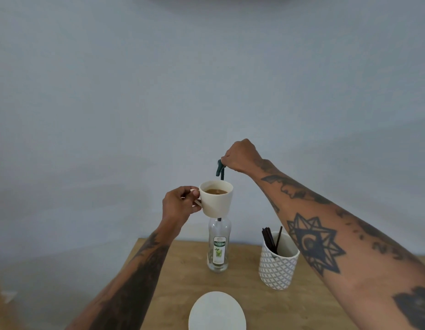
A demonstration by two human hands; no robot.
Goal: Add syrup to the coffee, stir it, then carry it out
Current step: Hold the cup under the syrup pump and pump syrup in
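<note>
A cream cup (218, 203) with brown coffee (215, 191) in it is lifted in the air by its handle, held by my left hand (180, 206). It hangs right under the dark green pump nozzle (219, 169) of a clear glass syrup bottle (218, 246) that stands on the wooden table (173, 282). My right hand (241, 156) rests on top of the pump head, fingers closed over it. The cup hides the bottle's neck and the pump's stem.
A white patterned holder (278, 265) with several dark stir sticks (269, 239) stands to the right of the bottle. A white saucer (217, 312) lies at the table's near edge. A plain pale wall rises behind the table.
</note>
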